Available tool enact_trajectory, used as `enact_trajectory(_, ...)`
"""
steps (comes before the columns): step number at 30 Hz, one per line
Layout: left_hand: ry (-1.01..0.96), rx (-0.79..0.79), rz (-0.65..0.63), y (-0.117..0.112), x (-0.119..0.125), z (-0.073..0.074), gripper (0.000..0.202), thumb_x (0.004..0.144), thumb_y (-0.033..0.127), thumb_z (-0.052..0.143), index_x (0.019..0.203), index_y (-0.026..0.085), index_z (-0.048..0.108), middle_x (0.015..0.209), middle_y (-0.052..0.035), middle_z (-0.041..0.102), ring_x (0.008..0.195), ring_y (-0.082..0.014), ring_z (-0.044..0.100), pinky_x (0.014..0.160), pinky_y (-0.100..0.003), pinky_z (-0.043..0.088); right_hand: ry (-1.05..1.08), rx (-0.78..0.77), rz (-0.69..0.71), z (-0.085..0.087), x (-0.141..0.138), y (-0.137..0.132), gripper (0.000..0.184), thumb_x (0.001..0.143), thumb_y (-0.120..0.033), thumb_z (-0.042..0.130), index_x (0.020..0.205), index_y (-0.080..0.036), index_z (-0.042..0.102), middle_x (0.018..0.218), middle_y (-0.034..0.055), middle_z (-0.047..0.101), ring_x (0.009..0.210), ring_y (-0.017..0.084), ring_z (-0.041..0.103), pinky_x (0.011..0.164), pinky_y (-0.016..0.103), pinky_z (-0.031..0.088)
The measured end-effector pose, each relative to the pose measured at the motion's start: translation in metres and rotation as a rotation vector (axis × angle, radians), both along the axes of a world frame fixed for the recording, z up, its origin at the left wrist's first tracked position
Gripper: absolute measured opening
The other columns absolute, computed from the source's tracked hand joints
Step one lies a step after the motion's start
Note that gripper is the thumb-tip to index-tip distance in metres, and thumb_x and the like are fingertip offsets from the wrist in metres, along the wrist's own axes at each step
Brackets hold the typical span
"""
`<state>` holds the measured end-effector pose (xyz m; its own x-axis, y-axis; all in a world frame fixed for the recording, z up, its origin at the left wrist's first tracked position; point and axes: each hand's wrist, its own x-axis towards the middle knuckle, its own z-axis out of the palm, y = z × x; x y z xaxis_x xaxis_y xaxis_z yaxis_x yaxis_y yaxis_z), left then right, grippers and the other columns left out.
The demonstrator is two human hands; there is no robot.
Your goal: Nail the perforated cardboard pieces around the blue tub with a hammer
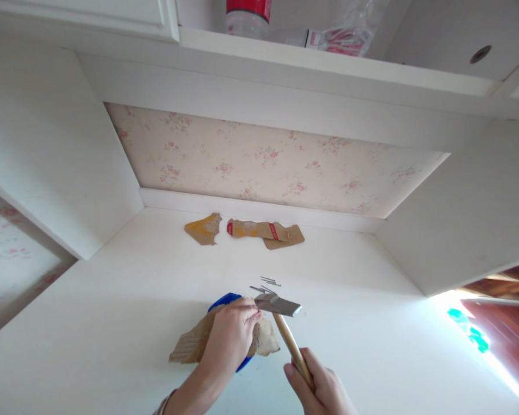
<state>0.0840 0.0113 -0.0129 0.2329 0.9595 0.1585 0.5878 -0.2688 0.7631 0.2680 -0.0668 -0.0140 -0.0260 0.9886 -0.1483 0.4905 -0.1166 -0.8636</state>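
Note:
My left hand [232, 336] is closed, pressing down on a torn cardboard piece [190, 346] that lies over a blue object [225, 301] on the white desk surface [112, 323]. Its fingertips pinch something small right by the hammer head; I cannot make out what. My right hand [322, 387] grips the wooden handle of a hammer [281, 314], whose metal head hangs just right of the left fingertips. Several loose nails [266, 284] lie on the desk just beyond the hammer head.
Two torn cardboard scraps [203, 228] [266, 233] lie at the back by the floral wallpaper panel [268, 161]. White side walls close in the desk. A shelf [328, 60] above holds a bottle [247, 14] and plastic wrapping.

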Motion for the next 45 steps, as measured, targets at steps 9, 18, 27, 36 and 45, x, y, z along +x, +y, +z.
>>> enact_trajectory(9, 0.02, 0.024, -0.008, -0.001, -0.001, -0.002, 0.032, 0.096, 0.017, 0.047, 0.072, 0.02, 0.068, 0.082, -0.0032, 0.071, 0.077, -0.017, 0.067, 0.073, -0.027, 0.048, 0.04, -0.057, 0.033, 0.0, 0.002, -0.001, 0.042, 0.093, -0.061, 0.043, 0.07, -0.026, 0.035, 0.055, -0.0103, 0.029, 0.049, 0.011, 0.029, 0.048, 0.024, 0.025)
enact_trajectory(18, 0.03, 0.053, -0.015, -0.002, 0.0, -0.006, 0.031, 0.097, 0.018, 0.046, 0.078, 0.02, 0.07, 0.09, -0.0036, 0.072, 0.083, -0.0165, 0.067, 0.079, -0.026, 0.049, 0.044, -0.05, 0.069, 0.001, 0.004, -0.001, 0.038, 0.095, -0.056, 0.042, 0.072, -0.026, 0.034, 0.058, -0.01, 0.031, 0.053, 0.012, 0.03, 0.052, 0.025, 0.025)
enact_trajectory(27, 0.085, 0.004, -0.035, -0.003, -0.001, -0.005, 0.035, 0.1, 0.021, 0.043, 0.079, 0.02, 0.07, 0.093, -0.0017, 0.069, 0.083, -0.0142, 0.067, 0.076, -0.024, 0.047, 0.034, -0.05, 0.097, 0.004, 0.003, -0.001, 0.035, 0.096, -0.052, 0.042, 0.073, -0.026, 0.035, 0.06, -0.0097, 0.032, 0.054, 0.012, 0.03, 0.053, 0.025, 0.026)
enact_trajectory(36, 0.104, -0.049, -0.029, -0.007, 0.0, 0.001, 0.034, 0.101, 0.024, 0.043, 0.083, 0.022, 0.072, 0.102, -0.0011, 0.069, 0.09, -0.0144, 0.067, 0.084, -0.024, 0.046, 0.01, -0.082, 0.089, 0.003, 0.003, -0.002, 0.037, 0.095, -0.055, 0.042, 0.073, -0.026, 0.037, 0.059, -0.0101, 0.032, 0.053, 0.012, 0.032, 0.052, 0.025, 0.026)
enact_trajectory(45, 0.204, -0.036, -0.02, -0.009, 0.001, -0.004, 0.036, 0.101, 0.023, 0.04, 0.084, 0.022, 0.072, 0.108, -0.0026, 0.068, 0.085, -0.0147, 0.068, 0.08, -0.024, 0.048, -0.037, -0.069, 0.086, 0.012, 0.004, -0.003, 0.038, 0.094, -0.056, 0.044, 0.072, -0.026, 0.037, 0.059, -0.0097, 0.032, 0.054, 0.013, 0.03, 0.053, 0.026, 0.025)
